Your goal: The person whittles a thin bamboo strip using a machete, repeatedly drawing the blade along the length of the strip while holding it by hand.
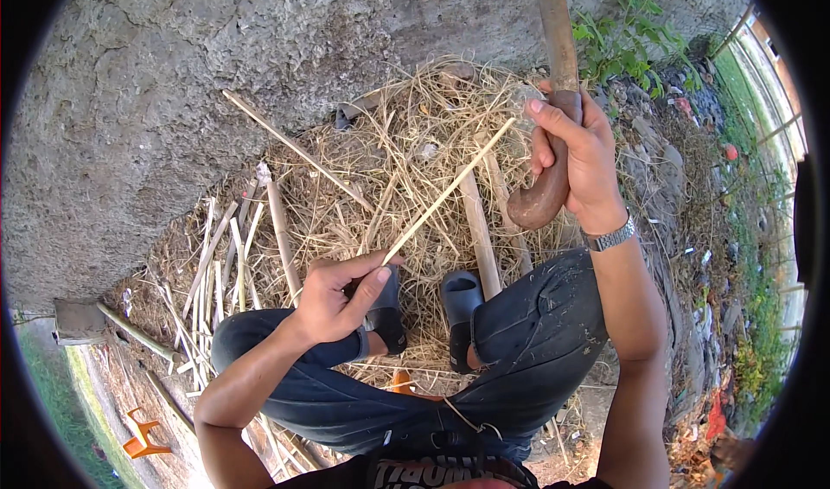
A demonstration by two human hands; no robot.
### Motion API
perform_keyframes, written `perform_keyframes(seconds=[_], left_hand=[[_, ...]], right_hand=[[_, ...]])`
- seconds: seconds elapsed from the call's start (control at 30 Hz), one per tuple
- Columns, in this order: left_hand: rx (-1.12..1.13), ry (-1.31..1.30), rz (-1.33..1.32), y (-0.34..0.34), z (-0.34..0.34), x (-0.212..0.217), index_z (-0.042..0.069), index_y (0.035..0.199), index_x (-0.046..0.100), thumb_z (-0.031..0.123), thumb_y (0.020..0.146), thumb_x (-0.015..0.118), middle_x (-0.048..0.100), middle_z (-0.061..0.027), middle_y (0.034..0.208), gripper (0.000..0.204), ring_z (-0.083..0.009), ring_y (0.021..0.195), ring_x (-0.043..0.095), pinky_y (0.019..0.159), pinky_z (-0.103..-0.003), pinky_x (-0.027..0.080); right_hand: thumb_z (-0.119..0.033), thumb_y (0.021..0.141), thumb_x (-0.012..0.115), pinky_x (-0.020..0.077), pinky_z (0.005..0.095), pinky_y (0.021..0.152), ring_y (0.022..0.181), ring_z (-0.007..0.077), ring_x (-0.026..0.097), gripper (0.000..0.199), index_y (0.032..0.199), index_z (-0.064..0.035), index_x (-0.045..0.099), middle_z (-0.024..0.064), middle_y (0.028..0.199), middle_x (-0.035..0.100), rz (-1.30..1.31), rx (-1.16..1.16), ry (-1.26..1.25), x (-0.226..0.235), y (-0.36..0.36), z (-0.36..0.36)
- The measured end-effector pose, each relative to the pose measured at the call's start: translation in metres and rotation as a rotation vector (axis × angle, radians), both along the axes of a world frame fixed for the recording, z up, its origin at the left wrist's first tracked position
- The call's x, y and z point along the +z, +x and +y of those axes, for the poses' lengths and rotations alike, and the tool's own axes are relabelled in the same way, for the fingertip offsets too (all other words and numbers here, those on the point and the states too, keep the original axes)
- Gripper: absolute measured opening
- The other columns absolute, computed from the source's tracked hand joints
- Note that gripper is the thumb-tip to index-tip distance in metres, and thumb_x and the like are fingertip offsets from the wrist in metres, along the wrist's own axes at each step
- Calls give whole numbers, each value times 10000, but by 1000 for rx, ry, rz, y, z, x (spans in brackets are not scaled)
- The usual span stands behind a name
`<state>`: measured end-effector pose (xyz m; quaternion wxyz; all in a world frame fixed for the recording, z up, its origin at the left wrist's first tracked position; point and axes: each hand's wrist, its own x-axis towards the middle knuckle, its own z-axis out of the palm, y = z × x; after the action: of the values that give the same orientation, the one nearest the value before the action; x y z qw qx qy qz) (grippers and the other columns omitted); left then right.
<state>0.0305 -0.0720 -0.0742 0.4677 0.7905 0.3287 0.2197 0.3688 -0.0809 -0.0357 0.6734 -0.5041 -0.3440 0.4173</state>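
Observation:
Between the thumb and fingers of my left hand [339,297] is one end of a thin pale bamboo strip [451,186]. It slants up and away to the right, over the straw. My right hand [584,156] is closed round the hooked dark brown handle of a machete [558,35]. Its long brownish blade points away from me and runs out of view at the top. The strip's far tip lies a little left of the right hand, apart from the machete.
Straw and shavings [424,134] cover the ground by my feet. Several split bamboo strips [207,290] are piled at left, and a bamboo pole [478,230] lies before my right foot. A rough grey wall [216,57] stands ahead. Behind at left is an orange chair [145,435].

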Motion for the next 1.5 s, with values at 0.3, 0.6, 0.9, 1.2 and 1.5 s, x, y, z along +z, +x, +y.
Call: perform_keyframes(seconds=[0.3,0.6,0.9,1.2,1.5], left_hand=[[6,53,40,-1,3,2,-12,1227,754,81,1032,650,670,-82,690,239,-80,587,596,549,-272,466],[19,185,10,1,7,3,-50,1226,738,63,991,698,754,-188,801,265,-191,636,726,587,-312,542],[178,204,156,-13,11,20,-56,1211,718,115,1056,647,637,-61,669,242,-86,560,582,537,-273,472],[461,-145,-506,21,33,26,21,1130,632,181,1097,607,710,-74,1054,166,-126,989,691,748,-288,605],[416,-272,-790,49,27,37,16,1105,642,173,1057,671,695,-94,1099,167,-197,1026,710,865,-409,674]], right_hand=[[-241,947,802,486,254,436,494,83,551,571,1340,34,493,215,1140,750,-97,-2,15,-2,1,-3],[-48,883,829,490,288,443,505,134,595,556,1297,48,470,113,914,691,-51,30,52,-4,-1,-2],[14,885,765,535,303,471,519,149,597,526,1315,23,462,169,1039,733,-142,-170,96,-8,17,0],[-23,917,754,545,297,492,567,163,651,631,1430,92,405,208,1086,754,-71,177,13,2,-27,1],[17,952,728,527,279,460,532,129,646,558,1442,74,467,145,1051,745,-136,472,-117,-12,-92,-5]])
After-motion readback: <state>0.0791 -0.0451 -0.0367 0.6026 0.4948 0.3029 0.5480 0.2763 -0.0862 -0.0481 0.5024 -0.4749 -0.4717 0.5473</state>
